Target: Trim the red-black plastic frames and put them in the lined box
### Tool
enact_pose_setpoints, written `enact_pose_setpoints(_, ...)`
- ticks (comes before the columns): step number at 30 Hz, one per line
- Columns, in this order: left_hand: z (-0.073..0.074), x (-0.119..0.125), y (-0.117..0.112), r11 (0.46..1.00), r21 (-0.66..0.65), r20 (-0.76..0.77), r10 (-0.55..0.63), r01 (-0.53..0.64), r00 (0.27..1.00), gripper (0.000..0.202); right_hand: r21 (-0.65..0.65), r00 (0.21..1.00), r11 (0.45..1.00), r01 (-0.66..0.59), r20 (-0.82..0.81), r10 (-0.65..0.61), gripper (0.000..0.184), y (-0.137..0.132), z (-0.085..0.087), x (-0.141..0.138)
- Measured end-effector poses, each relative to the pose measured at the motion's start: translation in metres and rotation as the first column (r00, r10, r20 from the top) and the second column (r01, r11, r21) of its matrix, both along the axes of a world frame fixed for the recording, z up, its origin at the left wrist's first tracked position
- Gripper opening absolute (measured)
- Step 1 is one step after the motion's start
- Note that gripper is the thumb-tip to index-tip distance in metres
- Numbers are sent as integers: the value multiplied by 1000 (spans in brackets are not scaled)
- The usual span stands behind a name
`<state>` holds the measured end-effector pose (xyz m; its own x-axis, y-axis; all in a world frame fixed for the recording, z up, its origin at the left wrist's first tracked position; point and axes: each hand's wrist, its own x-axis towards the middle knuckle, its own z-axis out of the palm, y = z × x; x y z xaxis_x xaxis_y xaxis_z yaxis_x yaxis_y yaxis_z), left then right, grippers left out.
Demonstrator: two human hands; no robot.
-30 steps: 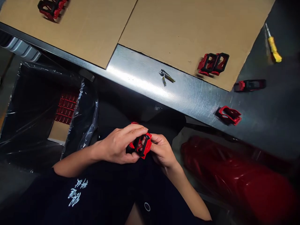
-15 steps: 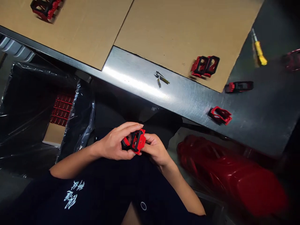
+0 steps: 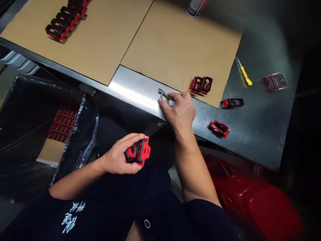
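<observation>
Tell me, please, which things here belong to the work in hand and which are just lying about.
In use: left hand holding a red-and-black plastic part; right hand on a small metal tool.

Lying about: yellow-handled screwdriver, row of similar parts on cardboard, spray can.

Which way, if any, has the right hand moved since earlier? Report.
Yes: the right hand has left the red-black part and gone forward to the steel table's edge.
</observation>
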<state>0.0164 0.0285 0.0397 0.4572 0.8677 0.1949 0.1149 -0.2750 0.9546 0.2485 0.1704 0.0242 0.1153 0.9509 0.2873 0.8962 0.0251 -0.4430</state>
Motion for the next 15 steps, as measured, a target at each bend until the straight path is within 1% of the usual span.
enact_pose_setpoints(2,2,-2,1,999,43,-24,27,-26,999,85,55,1000,998,-11,-17,12,22,-5,1,3)
enact_pose_setpoints(3,3,-3,2,997,63,-38,42,-40,998,85,83,998,996,-41,-40,44,19,-12,4,6)
enact_pose_setpoints(4,5,-4,2,995,83,-48,57,-53,997,85,112,993,990,-88,-69,96,18,-22,8,10)
enact_pose_setpoints(6,8,-5,2,992,110,-60,74,-67,995,84,154,958,961,-231,-137,253,18,-53,19,16)
enact_pose_setpoints(8,9,-4,1,991,126,-56,64,-56,996,84,181,889,899,-399,-166,428,19,-92,30,20)
enact_pose_setpoints(10,8,-3,1,990,141,-43,30,-24,999,86,166,785,819,-550,-233,574,29,-132,39,19)
enact_pose_setpoints(11,6,-1,1,989,149,-33,10,-5,999,87,175,744,795,-581,-282,606,32,-148,42,17)
enact_pose_setpoints(13,2,2,1,985,169,-4,-32,32,999,89,204,691,772,-602,-352,631,29,-173,46,10)
enact_pose_setpoints(15,-2,5,2,979,188,23,-79,73,997,90,222,682,774,-593,-372,630,20,-186,49,4)
